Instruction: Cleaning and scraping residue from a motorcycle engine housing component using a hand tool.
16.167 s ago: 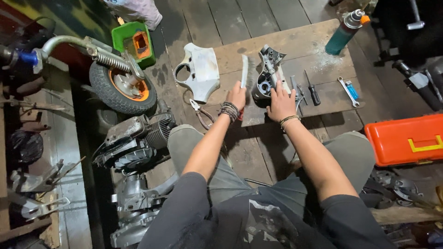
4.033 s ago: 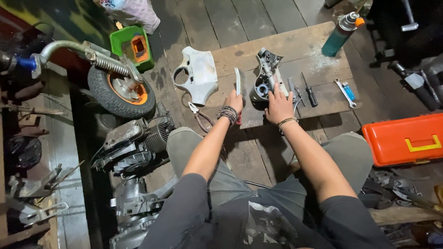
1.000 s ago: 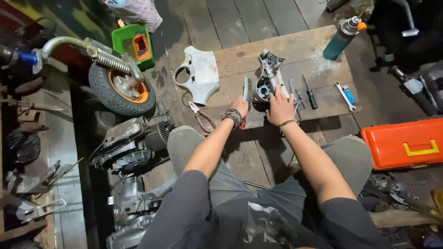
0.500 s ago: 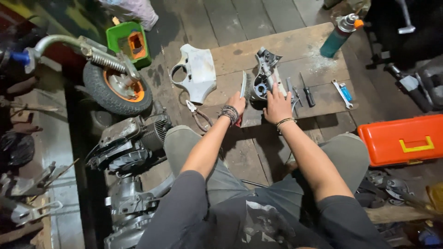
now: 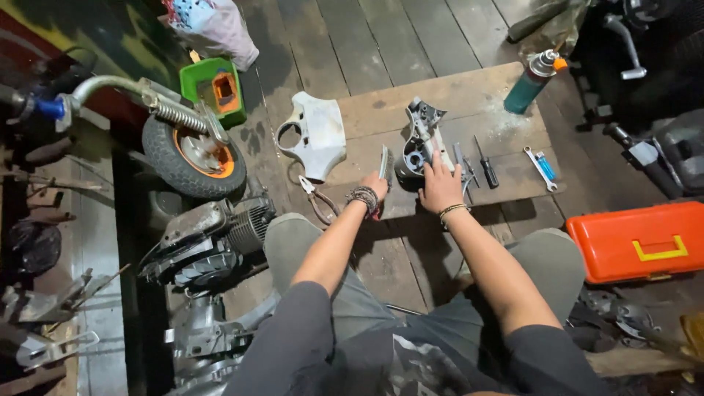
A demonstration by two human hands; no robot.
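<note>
Head view, the only one, looks straight down on a seated person's two forearms reaching forward to a wooden board (image 5: 469, 95) laid on the plank floor. At its near middle lies a grey metal engine casting (image 5: 419, 143), its long axis running away from the person and tilted slightly to the right, with a round bore at the near end. Right hand (image 5: 440, 187) lies flat just at the casting's near right side, fingers spread and pressing against it. Left hand (image 5: 375, 187) is just left of the casting, curled around the handle of a flat file-like tool (image 5: 383, 160) whose blade points away from the person, roughly parallel to the casting and close beside its left flank; whether blade and metal touch I cannot tell. Both hands are about equally near, one on each side of the near end. To the right on the board lie a screwdriver (image 5: 485, 163), a spanner (image 5: 541, 169) and a green spray can (image 5: 534, 82); pliers (image 5: 319, 202) and a white cover panel (image 5: 315, 139) lie to the left, an orange toolbox (image 5: 638, 242) farther right.
</note>
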